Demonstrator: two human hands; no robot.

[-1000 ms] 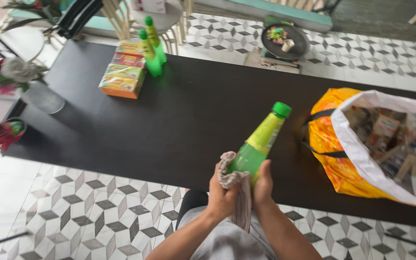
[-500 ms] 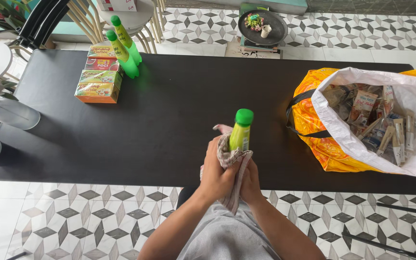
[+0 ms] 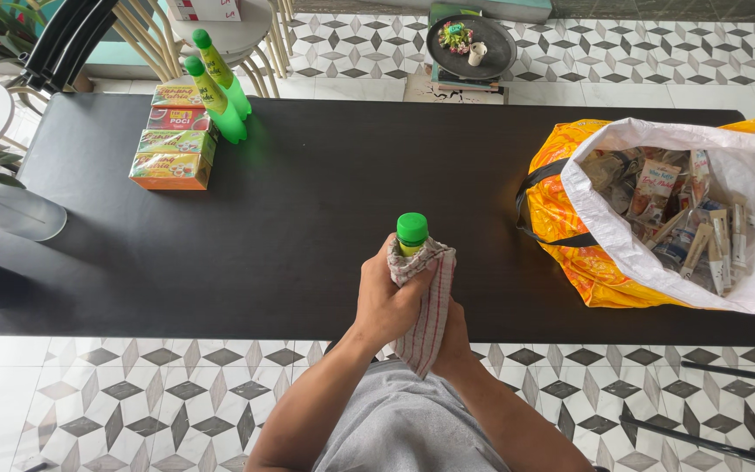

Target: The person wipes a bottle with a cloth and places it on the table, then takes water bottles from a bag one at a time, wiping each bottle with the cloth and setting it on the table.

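— Since half a second ago the checked cloth is covering more of the green bottle, isn't it?

— Yes, only the green cap and a bit of neck are showing now. The bottle is standing upright over the near edge of the black worktop, about midway along it.

— How are the hands sitting?

— The left hand is closing its grip around the cloth-wrapped bottle body. The right hand is lying lower, mostly hidden behind the cloth, so I cannot tell how its grip is set.

— Any free room?

— A wide bare stretch is lying between the hands and the far edge. At the far left corner two more green bottles are standing just beside a row of colourful boxes.

— And the right side?

— An orange bag with a white lining is gaping open there, holding many small packets and sachets.
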